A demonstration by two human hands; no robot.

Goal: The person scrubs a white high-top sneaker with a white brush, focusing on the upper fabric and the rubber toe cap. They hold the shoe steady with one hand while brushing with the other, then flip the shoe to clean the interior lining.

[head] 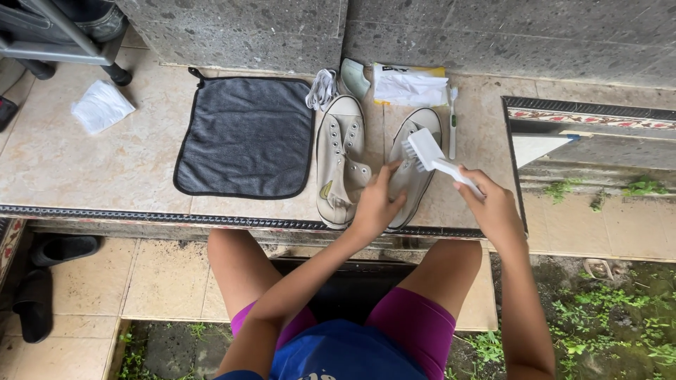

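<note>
Two pale canvas shoes lie side by side on a tiled ledge (84,176). My left hand (377,204) presses on the heel end of the right shoe (422,127) and holds it down. In my right hand (493,207) is a white scrubbing brush (426,151), gripped by its handle, with the bristled head over the middle of that shoe. The left shoe (339,162) lies untouched, its laces removed.
A dark grey cloth (246,134) is spread left of the shoes. White laces (322,88), an insole (354,76), a white-and-yellow packet (410,86) and a toothbrush (453,123) lie by the stone wall. A crumpled white cloth (101,105) sits far left. Black sandals (49,271) rest on the lower floor.
</note>
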